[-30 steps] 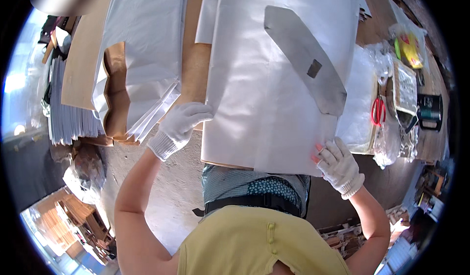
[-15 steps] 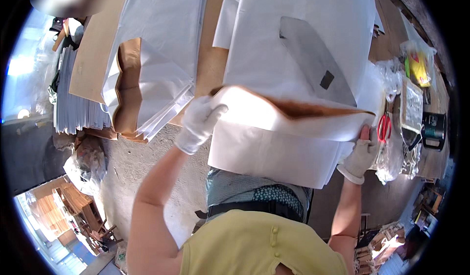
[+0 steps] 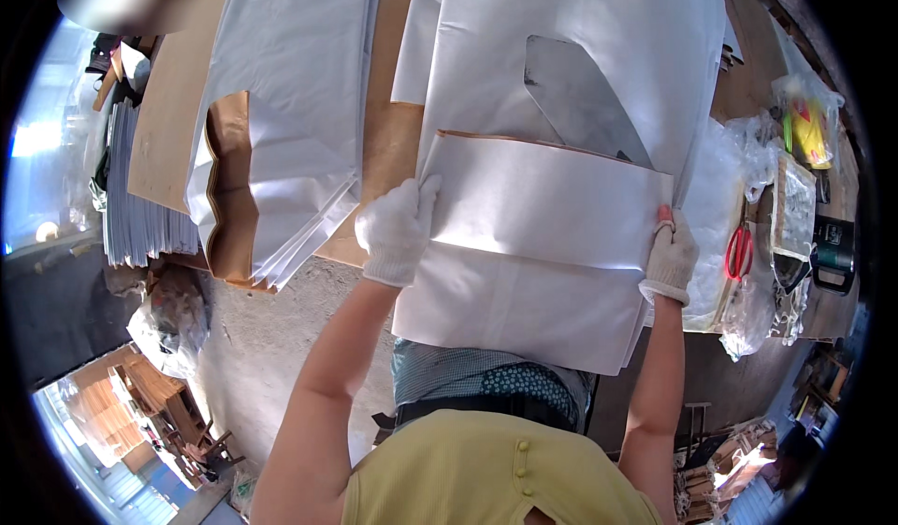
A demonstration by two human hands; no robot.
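Observation:
A large white paper sheet (image 3: 533,291) with a brown inner face lies in front of me, its near part folded up and over toward the far side. My left hand (image 3: 397,230), in a white glove, grips the left end of the folded flap. On the right end of the same flap sits my gloved right hand (image 3: 670,256), pinching the edge. A flat grey metal template (image 3: 580,104) lies on the sheet just beyond the fold, partly covered by the flap.
A stack of white and brown paper sheets (image 3: 271,151) lies to the left on the brown board table (image 3: 385,151). Red scissors (image 3: 739,252), plastic bags (image 3: 804,123) and a dark tool (image 3: 831,254) sit at the right. Concrete floor shows below.
Both hands lifted the sheet's near edge and folded it away from me, over the lower part of the metal template. The flap now lies flatter than half a second ago.

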